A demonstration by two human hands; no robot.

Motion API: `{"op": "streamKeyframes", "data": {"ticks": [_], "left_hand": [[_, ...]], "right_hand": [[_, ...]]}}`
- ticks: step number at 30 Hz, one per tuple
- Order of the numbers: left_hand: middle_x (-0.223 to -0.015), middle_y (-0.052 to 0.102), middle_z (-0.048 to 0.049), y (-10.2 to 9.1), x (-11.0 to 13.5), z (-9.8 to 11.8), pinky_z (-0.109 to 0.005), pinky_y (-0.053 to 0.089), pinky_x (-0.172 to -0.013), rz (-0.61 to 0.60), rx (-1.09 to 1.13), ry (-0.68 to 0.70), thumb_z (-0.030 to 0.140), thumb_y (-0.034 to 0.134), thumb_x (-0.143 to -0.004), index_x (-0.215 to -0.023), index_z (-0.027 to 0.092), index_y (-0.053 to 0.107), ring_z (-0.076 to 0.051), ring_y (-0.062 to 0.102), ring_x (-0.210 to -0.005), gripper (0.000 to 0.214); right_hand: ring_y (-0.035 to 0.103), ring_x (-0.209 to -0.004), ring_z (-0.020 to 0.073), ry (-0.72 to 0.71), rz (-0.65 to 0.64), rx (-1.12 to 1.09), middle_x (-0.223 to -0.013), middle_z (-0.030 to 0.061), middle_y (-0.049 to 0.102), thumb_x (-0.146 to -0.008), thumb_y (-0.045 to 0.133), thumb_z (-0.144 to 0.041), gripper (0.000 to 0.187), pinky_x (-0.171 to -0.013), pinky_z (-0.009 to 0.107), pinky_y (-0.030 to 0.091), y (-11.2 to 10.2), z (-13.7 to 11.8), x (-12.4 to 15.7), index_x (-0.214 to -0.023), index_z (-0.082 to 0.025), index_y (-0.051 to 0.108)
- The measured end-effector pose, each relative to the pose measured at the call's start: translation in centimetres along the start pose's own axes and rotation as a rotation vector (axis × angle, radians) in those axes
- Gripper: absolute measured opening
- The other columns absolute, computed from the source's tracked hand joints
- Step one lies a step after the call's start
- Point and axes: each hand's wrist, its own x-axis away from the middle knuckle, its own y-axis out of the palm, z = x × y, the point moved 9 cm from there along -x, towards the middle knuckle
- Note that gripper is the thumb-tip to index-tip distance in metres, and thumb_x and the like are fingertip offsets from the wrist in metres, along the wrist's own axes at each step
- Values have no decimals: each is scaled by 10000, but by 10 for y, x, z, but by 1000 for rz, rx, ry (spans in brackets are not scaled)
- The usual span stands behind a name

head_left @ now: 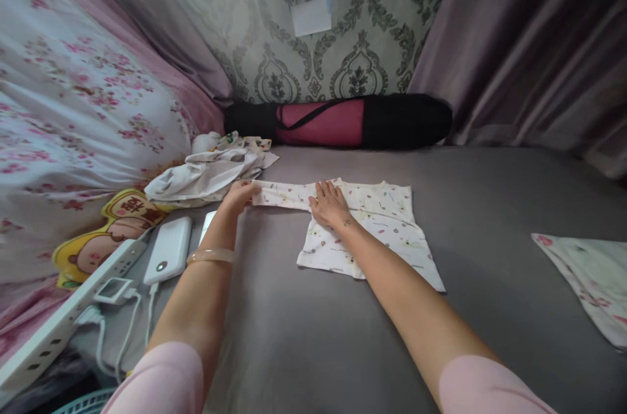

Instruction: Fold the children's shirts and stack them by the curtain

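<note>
A small white printed baby shirt [377,224] lies flat on the grey bed sheet [304,335]. My right hand [329,203] rests flat on the shirt near its left shoulder, fingers stretched out. My left hand [240,194] is closed on the end of the shirt's left sleeve [281,194], which is pulled out straight to the left. A pale bangle sits on my left wrist.
A heap of white clothes [208,172] lies just left of the sleeve. A black and pink rolled bag [337,121] lies along the wall. A power bank [169,249], power strip [59,322] and cables are at left; another folded cloth [588,280] at right.
</note>
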Motion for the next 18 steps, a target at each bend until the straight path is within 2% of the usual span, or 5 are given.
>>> {"op": "streamKeyframes", "data": {"ticks": [5, 8, 11, 13, 18], "left_hand": [[-671, 570, 30, -1, 6, 18, -225, 518, -581, -15, 223, -74, 144, 617, -663, -857, 167, 514, -107, 600, -585, 220], [-633, 539, 39, -1, 16, 42, -203, 485, -544, -47, 289, -38, 135, 620, -670, -796, 171, 508, -96, 562, -545, 172], [-600, 505, 36, -2, 29, 75, -188, 431, -513, -30, 199, 72, 161, 604, -694, -743, 173, 508, -93, 521, -523, 108], [-582, 475, 36, 3, 39, 96, -188, 404, -499, -28, 114, 132, 180, 598, -700, -720, 178, 502, -96, 498, -514, 98], [-608, 505, 12, 36, 61, 136, -231, 453, -524, -55, -23, 184, 201, 582, -716, -746, 182, 497, -124, 529, -541, 93]], "right_hand": [[135, -1438, 277, 14, -51, 44, -1571, 127, 197, -954, 258, -409, 630, -1143, 436, 90, 3, 0, -4, -1505, -103, 242], [143, -1434, 294, 19, -86, 68, -1574, 135, 182, -951, 271, -413, 638, -1139, 448, 104, 3, -1, -6, -1508, -105, 234], [147, -1429, 310, 33, -130, 74, -1573, 143, 180, -945, 309, -407, 638, -1132, 466, 123, 2, -4, -9, -1503, -102, 250], [156, -1423, 321, 59, -143, -9, -1565, 155, 201, -925, 376, -380, 630, -1127, 486, 130, -3, -5, -12, -1484, -100, 300], [322, -1356, 344, 95, -137, -360, -1452, 162, 424, -798, 578, -256, 527, -1103, 483, 230, -26, 2, -14, -1313, -149, 547]]}}
